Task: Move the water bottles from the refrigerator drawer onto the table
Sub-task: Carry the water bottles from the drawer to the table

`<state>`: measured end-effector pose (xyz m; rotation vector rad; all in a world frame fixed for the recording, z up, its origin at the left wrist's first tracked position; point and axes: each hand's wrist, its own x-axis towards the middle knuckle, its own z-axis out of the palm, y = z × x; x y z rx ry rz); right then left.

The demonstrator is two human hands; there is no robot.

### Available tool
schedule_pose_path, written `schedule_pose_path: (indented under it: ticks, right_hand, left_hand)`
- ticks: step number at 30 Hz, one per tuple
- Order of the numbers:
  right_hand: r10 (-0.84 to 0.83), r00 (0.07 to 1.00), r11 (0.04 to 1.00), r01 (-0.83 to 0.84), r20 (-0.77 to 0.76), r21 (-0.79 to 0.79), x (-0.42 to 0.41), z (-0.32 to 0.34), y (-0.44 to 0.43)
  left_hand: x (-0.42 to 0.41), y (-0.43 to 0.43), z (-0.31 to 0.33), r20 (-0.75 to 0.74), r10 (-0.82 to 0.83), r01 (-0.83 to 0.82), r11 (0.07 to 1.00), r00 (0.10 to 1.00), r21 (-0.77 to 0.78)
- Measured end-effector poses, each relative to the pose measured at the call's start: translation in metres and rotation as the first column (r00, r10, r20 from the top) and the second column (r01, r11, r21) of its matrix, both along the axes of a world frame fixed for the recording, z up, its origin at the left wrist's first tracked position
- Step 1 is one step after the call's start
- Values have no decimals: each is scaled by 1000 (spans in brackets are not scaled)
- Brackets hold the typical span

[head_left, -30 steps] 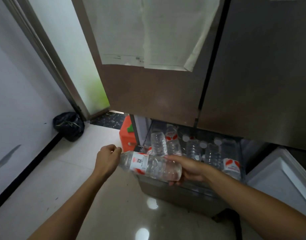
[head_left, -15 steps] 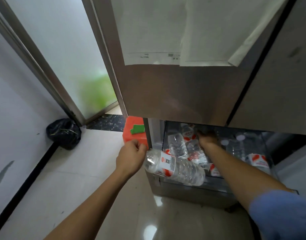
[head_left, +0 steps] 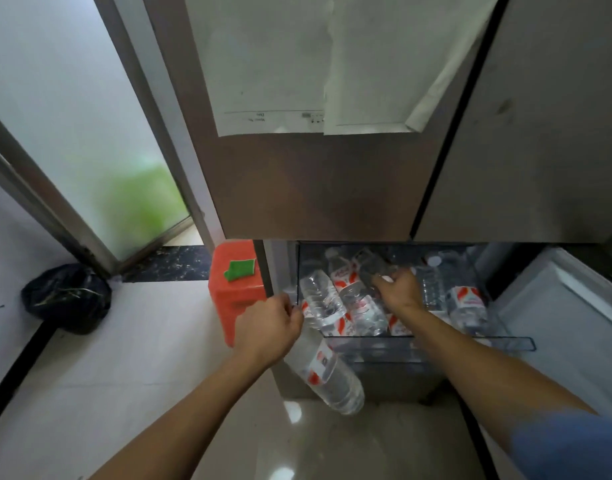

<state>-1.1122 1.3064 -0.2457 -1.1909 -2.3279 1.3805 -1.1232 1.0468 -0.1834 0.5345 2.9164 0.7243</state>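
Observation:
My left hand (head_left: 267, 329) is closed around the neck of a clear water bottle (head_left: 327, 374) with a red and white label, which hangs tilted in front of the open refrigerator drawer (head_left: 436, 342). Inside the drawer my right hand (head_left: 398, 289) grips a second bottle (head_left: 370, 263) near its top and holds it tilted above the others. Several more clear bottles (head_left: 323, 299) lie and stand in the drawer, some hidden by my right arm. No table shows.
Closed refrigerator doors (head_left: 332, 185) with paper sheets taped on hang over the drawer. An orange stool (head_left: 235, 289) stands left of the drawer, and a black bag (head_left: 67, 297) lies by the wall. A white open panel (head_left: 557, 323) is at the right. Glossy floor tiles lie below.
My right hand let go of the first bottle, reached into the drawer and closed on a second one. The left hand's bottle swung from level to hanging down. The camera moved closer.

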Motion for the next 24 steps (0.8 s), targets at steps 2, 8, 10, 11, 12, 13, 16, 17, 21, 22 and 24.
schedule_pose_path:
  ticks: [2,8,10,11,12,13,16,17,21,22,24]
  right_hand:
    - [15,998,1000,-14,-53,14,22,3,1]
    - [159,985,939,-130,-67,320,91,22,9]
    - [186,981,901,-149,-53,407,109,32,13]
    - [194,980,887,-153,-51,436,117,40,16]
    - [203,978,868,-155,-54,471,124,48,20]
    - [214,975,847,-156,-56,508,132,56,24]
    - [262,963,802,-180,-64,569,159,81,39]
    - [281,958,797,-199,-59,570,169,88,44]
    - [321,935,794,-180,-149,581,205,116,47]
    - [337,924,789,-174,-180,589,211,125,43]
    - [401,891,757,-190,-215,625,219,144,28]
  left_hand:
    - [10,3,-7,-68,-43,39,998,997,-58]
    - [35,5,-8,-180,-36,14,992,983,-122]
    - [49,10,-4,-220,-51,24,992,974,-122]
    - [57,12,-2,-244,-67,35,991,967,-132]
    - [66,14,-1,-267,-84,45,988,960,-149]
    - [77,15,1,-280,-100,54,984,955,-168]
    - [114,12,3,-315,-112,39,973,942,-229]
    - [129,9,6,-324,-96,15,969,941,-245]
    - [182,-17,13,-341,-9,-93,955,940,-282]
    - [194,-25,15,-352,14,-125,947,936,-295]
    - [217,-43,21,-357,65,-193,922,932,-335]
